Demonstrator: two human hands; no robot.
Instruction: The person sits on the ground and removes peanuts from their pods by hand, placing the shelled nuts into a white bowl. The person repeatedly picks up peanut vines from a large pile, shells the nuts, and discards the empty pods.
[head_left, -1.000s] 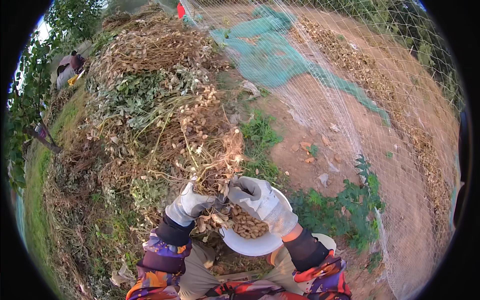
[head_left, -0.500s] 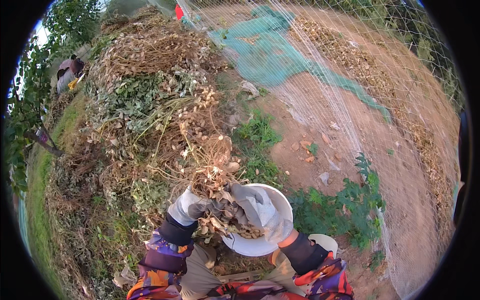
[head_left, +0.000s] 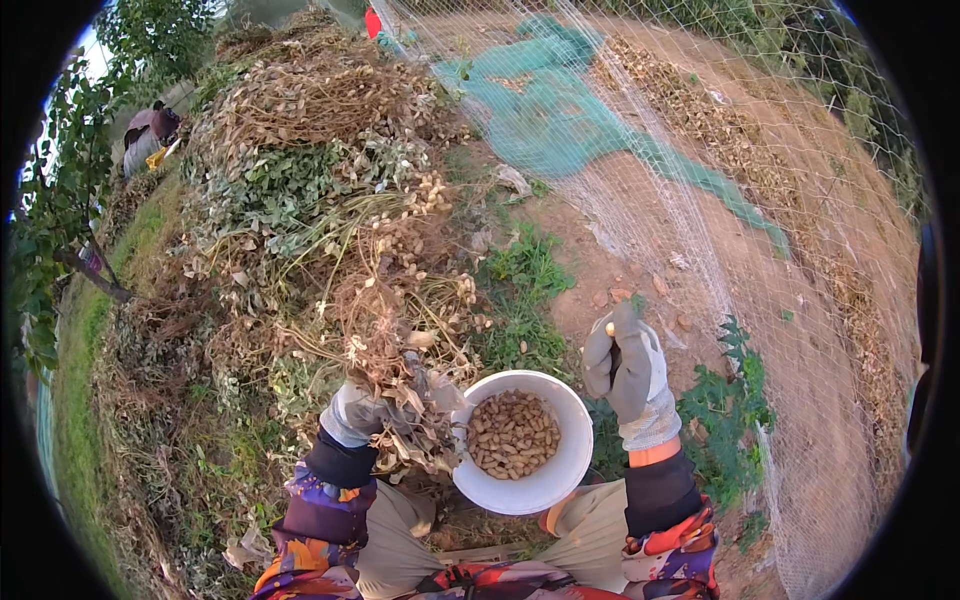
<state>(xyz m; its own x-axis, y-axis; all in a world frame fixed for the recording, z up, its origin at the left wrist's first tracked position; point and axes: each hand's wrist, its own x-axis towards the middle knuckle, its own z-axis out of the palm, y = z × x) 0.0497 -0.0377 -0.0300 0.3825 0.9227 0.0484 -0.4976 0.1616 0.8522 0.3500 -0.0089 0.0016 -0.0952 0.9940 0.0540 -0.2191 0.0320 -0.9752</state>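
Note:
My left hand (head_left: 358, 412), in a grey and white glove, is closed round a bunch of dried peanut plants (head_left: 408, 408) with withered leaves and roots. The bunch hangs over the left rim of a white bucket (head_left: 574, 440). Inside the bucket lie many peanuts in their shells (head_left: 512, 434). Right of the bucket and apart from it, my gloved right hand (head_left: 630, 380) is raised with its fingers pinched together. A small pale peanut (head_left: 610, 329) shows at its fingertips.
A long heap of pulled peanut plants (head_left: 300, 110) stretches away ahead and left. White netting (head_left: 740, 290) and green mesh (head_left: 550, 115) lie at the right. Green weeds (head_left: 735, 430) grow beside the bucket. Far left, another person (head_left: 150, 135) bends near a leafy tree (head_left: 65, 200).
My right hand has moved from the plants over the bucket out to the right, uncovering the peanuts inside. My left hand keeps its hold on the plants and has shifted slightly left.

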